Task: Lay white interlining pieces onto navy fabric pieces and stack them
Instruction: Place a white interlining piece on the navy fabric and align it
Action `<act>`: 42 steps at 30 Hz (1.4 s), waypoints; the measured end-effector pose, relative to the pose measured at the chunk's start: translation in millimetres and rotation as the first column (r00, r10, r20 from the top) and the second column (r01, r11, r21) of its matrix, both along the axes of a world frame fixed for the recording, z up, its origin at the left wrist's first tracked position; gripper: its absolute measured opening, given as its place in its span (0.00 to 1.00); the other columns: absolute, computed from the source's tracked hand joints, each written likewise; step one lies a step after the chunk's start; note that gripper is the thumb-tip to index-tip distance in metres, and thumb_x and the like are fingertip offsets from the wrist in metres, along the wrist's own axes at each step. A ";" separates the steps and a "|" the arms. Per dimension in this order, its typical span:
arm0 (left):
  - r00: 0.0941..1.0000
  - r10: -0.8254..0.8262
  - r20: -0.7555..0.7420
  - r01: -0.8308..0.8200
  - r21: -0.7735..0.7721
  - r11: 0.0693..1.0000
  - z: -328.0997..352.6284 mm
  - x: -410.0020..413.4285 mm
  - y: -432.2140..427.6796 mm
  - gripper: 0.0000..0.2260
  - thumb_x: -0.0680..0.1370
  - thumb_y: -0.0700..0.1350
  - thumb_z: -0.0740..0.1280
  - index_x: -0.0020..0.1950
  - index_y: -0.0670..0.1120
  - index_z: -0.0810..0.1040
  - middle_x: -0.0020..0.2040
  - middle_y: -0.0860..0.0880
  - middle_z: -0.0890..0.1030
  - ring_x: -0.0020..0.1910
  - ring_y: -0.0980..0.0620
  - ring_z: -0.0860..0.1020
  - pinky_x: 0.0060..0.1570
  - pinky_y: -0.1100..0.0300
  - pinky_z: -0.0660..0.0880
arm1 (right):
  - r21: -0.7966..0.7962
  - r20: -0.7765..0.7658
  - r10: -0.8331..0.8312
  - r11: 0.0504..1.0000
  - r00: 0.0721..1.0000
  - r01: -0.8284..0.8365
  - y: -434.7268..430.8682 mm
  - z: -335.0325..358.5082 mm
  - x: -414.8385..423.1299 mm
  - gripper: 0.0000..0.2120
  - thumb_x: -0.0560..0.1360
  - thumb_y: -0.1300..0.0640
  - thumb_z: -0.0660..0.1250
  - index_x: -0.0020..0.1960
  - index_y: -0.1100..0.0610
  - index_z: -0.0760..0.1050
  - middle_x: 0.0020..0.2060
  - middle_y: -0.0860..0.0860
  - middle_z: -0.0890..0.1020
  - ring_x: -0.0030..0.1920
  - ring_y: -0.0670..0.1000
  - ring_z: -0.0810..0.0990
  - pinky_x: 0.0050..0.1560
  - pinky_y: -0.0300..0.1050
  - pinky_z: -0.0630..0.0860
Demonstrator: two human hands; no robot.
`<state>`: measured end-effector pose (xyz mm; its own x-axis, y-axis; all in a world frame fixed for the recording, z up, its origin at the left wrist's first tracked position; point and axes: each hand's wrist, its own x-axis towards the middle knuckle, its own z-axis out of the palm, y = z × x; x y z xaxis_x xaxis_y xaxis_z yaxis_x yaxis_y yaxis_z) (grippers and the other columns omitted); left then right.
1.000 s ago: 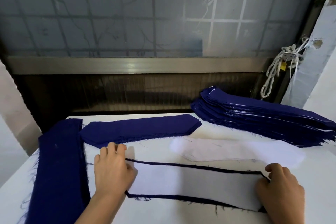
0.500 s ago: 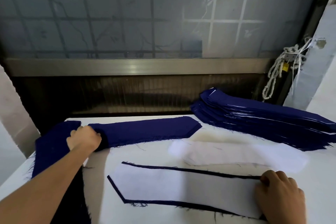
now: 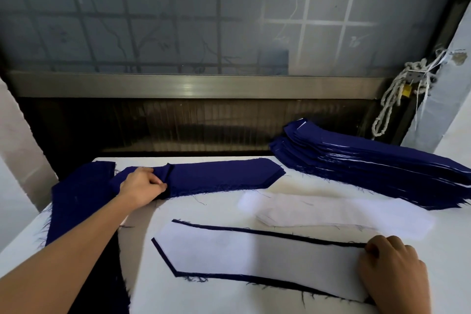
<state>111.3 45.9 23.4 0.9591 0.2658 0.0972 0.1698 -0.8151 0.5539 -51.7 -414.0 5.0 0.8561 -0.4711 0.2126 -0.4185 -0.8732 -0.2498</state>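
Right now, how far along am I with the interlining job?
Done: the finished stack at back right, plus one interlined piece in front, its end held by your right hand. In hand: your left hand pinches the next navy piece. Left: the loose white interlining and the navy pile at left.

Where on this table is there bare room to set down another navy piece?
Bare table runs between the navy pile and the lined piece, and along the front edge below it. The right side is crowded: loose interlining, then the tall stack behind.
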 end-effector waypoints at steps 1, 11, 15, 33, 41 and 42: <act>1.000 0.010 0.025 -0.010 -0.008 1.000 1.6 -1.0 -0.3 0.08 0.73 0.49 0.76 0.34 0.56 0.81 0.54 0.56 0.81 0.60 0.47 0.77 0.56 0.51 0.72 | 0.005 0.007 0.002 1.000 1.000 -0.002 -0.1 -0.1 -0.1 0.03 0.73 0.57 0.65 0.46 0.52 0.77 0.44 0.51 0.76 0.46 0.55 0.71 0.49 0.49 0.69; 0.987 0.149 0.064 -0.145 -0.060 0.988 0.4 -2.7 10.1 0.07 0.77 0.61 0.67 0.48 0.60 0.82 0.53 0.53 0.83 0.59 0.45 0.75 0.55 0.51 0.63 | 0.014 0.018 0.004 1.000 1.000 -0.004 1.1 -0.4 -0.3 0.01 0.72 0.58 0.66 0.43 0.53 0.76 0.42 0.51 0.75 0.45 0.55 0.71 0.47 0.49 0.67; 0.986 0.157 0.050 -0.159 0.034 0.987 -3.1 1.1 12.3 0.12 0.75 0.53 0.74 0.58 0.57 0.81 0.63 0.51 0.79 0.65 0.43 0.72 0.63 0.48 0.66 | 0.012 0.017 0.018 1.000 1.000 -0.019 2.6 0.8 -0.7 0.01 0.72 0.57 0.65 0.43 0.53 0.75 0.42 0.51 0.75 0.45 0.55 0.71 0.47 0.49 0.68; 0.792 0.352 0.499 -0.126 -0.430 0.894 -10.8 -43.9 -33.5 0.06 0.79 0.46 0.69 0.52 0.46 0.84 0.47 0.51 0.84 0.48 0.51 0.80 0.50 0.58 0.74 | -0.097 0.249 0.022 0.995 0.968 0.002 8.0 -11.7 -1.8 0.06 0.63 0.67 0.72 0.37 0.60 0.78 0.36 0.58 0.76 0.41 0.63 0.74 0.47 0.56 0.66; 0.732 0.126 0.669 0.127 -0.316 0.940 -17.2 -86.2 -88.2 0.06 0.81 0.53 0.63 0.51 0.52 0.74 0.37 0.58 0.78 0.34 0.57 0.77 0.33 0.59 0.73 | -0.235 0.350 0.140 0.970 0.926 -0.058 11.1 -18.6 0.2 0.06 0.64 0.69 0.71 0.36 0.61 0.77 0.35 0.57 0.76 0.38 0.63 0.75 0.47 0.57 0.66; 0.718 0.077 0.692 0.142 -0.253 0.957 -18.1 -88.9 -91.4 0.07 0.82 0.52 0.62 0.51 0.50 0.75 0.37 0.58 0.78 0.33 0.57 0.77 0.32 0.59 0.73 | -0.252 0.367 0.161 0.965 0.916 -0.069 11.8 -18.1 -0.1 0.03 0.66 0.67 0.68 0.36 0.60 0.77 0.34 0.57 0.76 0.38 0.63 0.75 0.47 0.56 0.66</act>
<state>22.4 -45.5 5.3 0.6597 0.3552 0.6623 -0.3712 -0.6123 0.6981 -51.8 -402.2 -13.1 0.7329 -0.2735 0.6229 -0.2249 -0.9616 -0.1575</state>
